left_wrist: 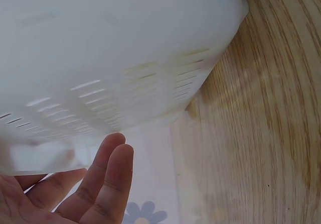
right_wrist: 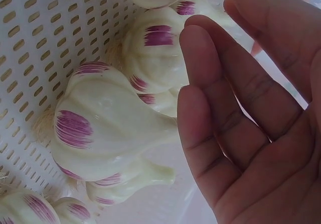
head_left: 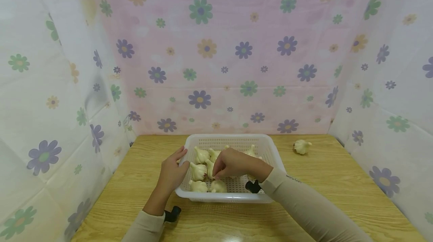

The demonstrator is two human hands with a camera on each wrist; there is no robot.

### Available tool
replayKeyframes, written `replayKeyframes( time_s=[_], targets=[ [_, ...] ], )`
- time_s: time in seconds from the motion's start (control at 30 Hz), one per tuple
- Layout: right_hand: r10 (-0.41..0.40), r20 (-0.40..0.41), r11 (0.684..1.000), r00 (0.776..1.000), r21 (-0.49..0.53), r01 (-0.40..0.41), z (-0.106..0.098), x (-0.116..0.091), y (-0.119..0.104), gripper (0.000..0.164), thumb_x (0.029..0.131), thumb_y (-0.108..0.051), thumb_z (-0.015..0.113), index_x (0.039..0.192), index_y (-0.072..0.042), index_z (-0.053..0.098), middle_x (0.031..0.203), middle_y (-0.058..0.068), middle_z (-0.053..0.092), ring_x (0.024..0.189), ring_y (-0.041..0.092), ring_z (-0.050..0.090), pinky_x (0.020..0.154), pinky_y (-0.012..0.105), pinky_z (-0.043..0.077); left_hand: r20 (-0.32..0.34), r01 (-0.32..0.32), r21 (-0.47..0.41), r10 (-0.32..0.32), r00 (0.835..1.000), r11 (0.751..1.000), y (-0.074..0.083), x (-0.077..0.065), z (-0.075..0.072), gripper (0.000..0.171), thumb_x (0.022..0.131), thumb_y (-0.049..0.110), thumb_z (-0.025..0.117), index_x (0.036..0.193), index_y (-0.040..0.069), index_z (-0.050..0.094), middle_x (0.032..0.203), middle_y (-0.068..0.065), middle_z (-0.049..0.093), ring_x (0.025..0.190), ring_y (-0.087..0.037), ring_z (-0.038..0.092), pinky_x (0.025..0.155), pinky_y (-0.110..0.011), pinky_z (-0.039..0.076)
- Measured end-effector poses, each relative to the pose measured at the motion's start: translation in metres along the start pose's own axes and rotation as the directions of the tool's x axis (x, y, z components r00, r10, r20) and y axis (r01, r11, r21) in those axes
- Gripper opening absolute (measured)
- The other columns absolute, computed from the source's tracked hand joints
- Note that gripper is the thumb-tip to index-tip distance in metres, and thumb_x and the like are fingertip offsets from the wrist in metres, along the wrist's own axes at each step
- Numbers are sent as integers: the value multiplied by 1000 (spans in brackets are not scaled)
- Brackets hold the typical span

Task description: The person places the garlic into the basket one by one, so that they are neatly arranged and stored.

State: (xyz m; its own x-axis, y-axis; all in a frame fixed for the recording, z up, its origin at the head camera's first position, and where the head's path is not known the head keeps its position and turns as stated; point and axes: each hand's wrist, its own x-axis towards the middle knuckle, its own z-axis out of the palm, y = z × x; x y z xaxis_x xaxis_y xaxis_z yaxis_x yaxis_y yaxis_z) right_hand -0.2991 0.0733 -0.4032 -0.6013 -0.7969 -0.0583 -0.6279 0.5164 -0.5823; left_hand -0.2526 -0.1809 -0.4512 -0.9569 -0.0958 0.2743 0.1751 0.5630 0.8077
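A white plastic basket (head_left: 233, 197) with slotted walls holds several pale garlic bulbs (head_left: 198, 172), gathered mostly on its left side. In the right wrist view, a garlic bulb (right_wrist: 105, 126) shows purple streaks and a root tuft. My right hand (head_left: 233, 162) is inside the basket above the bulbs, its fingers gently bent with nothing visible in the palm. Part of the bulbs lies hidden beneath it. My left hand (head_left: 171, 173) touches the basket's left rim; in the left wrist view its fingers (left_wrist: 118, 171) extend fairly straight beside the outer wall.
One garlic bulb (head_left: 302, 147) lies outside the basket, at the back right of the wooden table (head_left: 321, 174). Flower-printed cloth (head_left: 233, 65) encloses the table at the back and both sides. A dark wrist mount (head_left: 253, 186) overhangs the basket's front right area.
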Motion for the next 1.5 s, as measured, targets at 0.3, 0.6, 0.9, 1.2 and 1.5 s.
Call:
replayKeyframes(
  time_s=[0.3, 0.6, 0.9, 1.2, 1.5],
  targets=[
    [11, 2, 1000, 1000, -20, -11, -1, -1, 1, 6, 91, -17, 80, 94, -17, 84, 83, -15, 77, 74, -2, 70, 68, 21, 58, 1, -6, -8, 7, 1000, 1000, 0, 0, 0, 51, 92, 17, 60, 142, 5, 63, 156, -3, 53, 135, -32, 58, 87, -39, 61],
    [-17, -16, 1000, 1000, -24, 16, -10, -5, 0, 10, 90, -20, 80, 99, -17, 84, 89, -13, 78, 79, -1, 71, 72, 22, 59, 10, -7, -15, 7, 1000, 1000, -1, 0, 0, 51, 93, 16, 60, 142, 4, 62, 156, -4, 52, 146, -30, 46, 99, -48, 58],
    [-21, -43, 999, 999, -40, 19, -24, -14, 5, 17, 92, -25, 79, 107, -18, 83, 96, -16, 77, 84, -2, 71, 77, 23, 59, 6, -11, -23, 11, 1000, 1000, -1, 0, 1, 50, 93, 15, 61, 142, 4, 63, 156, -5, 53, 144, -31, 49, 96, -48, 59],
    [-48, -74, 998, 996, -45, 45, -37, -25, 13, 14, 93, -27, 78, 106, -23, 83, 104, -11, 78, 87, 1, 72, 80, 26, 60, 10, -5, -20, 5, 1000, 1000, -2, 1, 1, 52, 92, 16, 61, 143, 5, 62, 157, -5, 52, 147, -30, 46, 99, -50, 57],
    [-49, -145, 998, 988, 31, 55, -55, -47, 27, 19, 96, -31, 74, 113, -26, 79, 113, 0, 77, 88, 13, 75, 72, 29, 61, 11, -5, -21, 5, 1000, 1000, -1, 0, 0, 50, 94, 14, 61, 143, 5, 61, 157, -1, 51, 147, -30, 45, 99, -50, 57]
  ],
)
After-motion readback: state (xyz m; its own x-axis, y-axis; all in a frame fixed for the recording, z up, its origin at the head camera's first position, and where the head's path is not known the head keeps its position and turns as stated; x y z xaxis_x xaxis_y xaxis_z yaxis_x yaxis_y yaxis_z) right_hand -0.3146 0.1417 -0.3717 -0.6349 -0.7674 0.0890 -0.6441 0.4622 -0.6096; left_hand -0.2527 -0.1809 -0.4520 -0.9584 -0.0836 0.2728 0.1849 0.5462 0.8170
